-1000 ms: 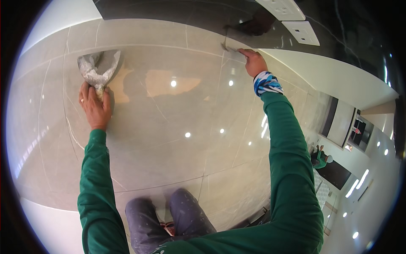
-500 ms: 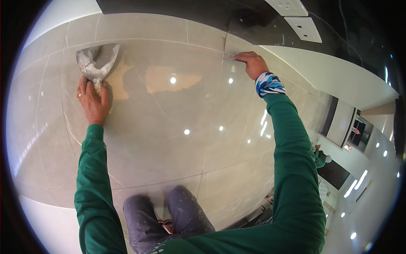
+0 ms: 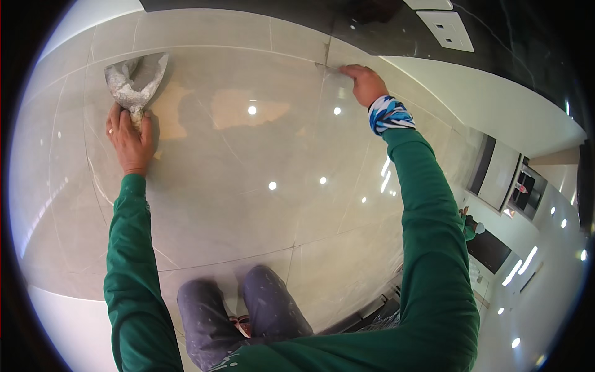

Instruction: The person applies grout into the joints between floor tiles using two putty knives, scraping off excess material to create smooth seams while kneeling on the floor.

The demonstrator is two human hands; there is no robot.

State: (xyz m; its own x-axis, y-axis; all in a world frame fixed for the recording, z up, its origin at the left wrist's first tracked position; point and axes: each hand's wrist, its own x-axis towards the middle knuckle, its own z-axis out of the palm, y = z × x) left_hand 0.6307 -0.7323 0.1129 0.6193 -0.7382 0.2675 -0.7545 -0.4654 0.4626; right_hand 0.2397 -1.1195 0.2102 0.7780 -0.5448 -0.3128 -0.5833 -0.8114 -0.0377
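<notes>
My left hand [image 3: 131, 139] grips the handle of a wide, flared putty knife [image 3: 147, 73] at the far left. White paste is smeared thickly over its blade and neck. At the far right, my right hand [image 3: 367, 85] is closed, with the index finger stretched along a thin grey scraper blade [image 3: 327, 67]. Most of this tool is hidden by the fingers. The blade lies against the glossy grey tiles [image 3: 248, 155], where two joints cross. A dark line of the joint shows just beyond it.
A black stone panel [image 3: 291, 22] with white wall sockets [image 3: 445, 30] borders the far side. A white surface [image 3: 446, 87] runs along the right. My knees [image 3: 266, 288] are near the bottom. Another person in green [image 3: 472, 227] is farther right.
The whole view has shifted slightly, so the tiles sit higher in the picture. My right hand has slid a little left at the joint. The left hand keeps its hold on the putty knife.
</notes>
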